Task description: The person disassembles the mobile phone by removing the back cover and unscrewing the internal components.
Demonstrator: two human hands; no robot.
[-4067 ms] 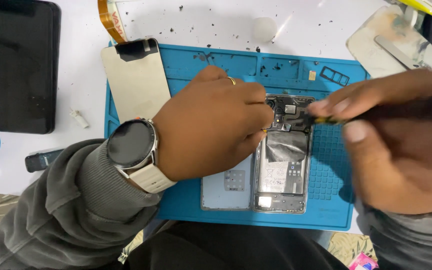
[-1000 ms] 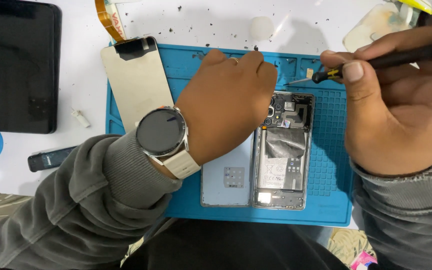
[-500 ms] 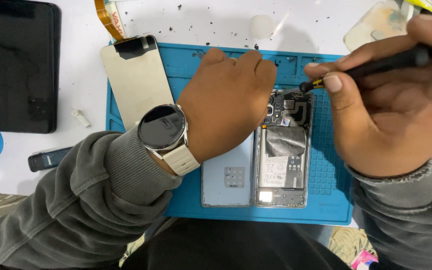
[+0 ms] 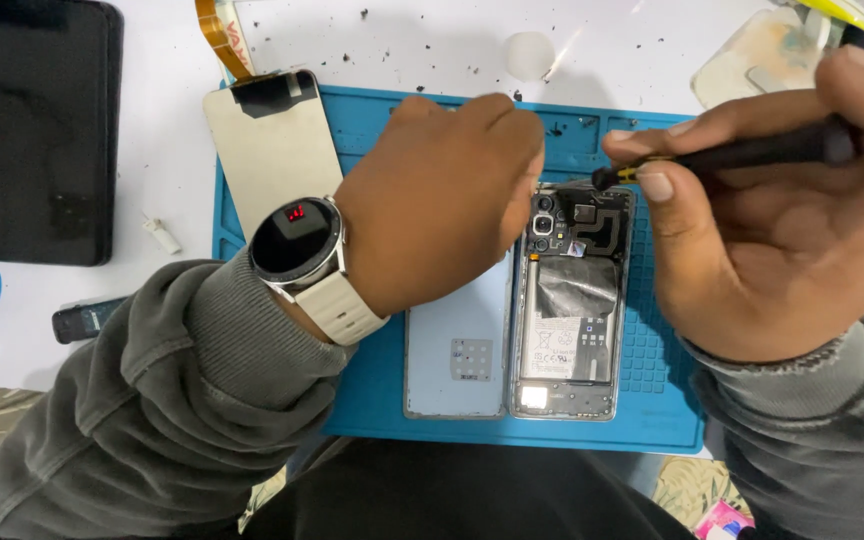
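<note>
White workbench (image 4: 172,330) with blue repair mat (image 4: 652,400) near its front edge, left hand (image 4: 442,200) pressing opened phone (image 4: 572,300), right hand (image 4: 782,230) pinching black screwdriver (image 4: 742,153), white-labelled battery (image 4: 564,335) mid-phone, detached back cover (image 4: 457,350) alongside.

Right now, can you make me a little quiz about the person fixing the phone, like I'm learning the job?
1. True or false: the opened phone lies on a blue mat.
2. Which hand holds the black screwdriver? A) the left hand B) the right hand C) neither
3. Fill in: the screwdriver tip is at the ____ end of the phone, by the camera lenses.

Key
1. True.
2. B. The left hand, with a watch on its wrist, rests on the phone's top left edge.
3. Top (the far end from the person).
</note>
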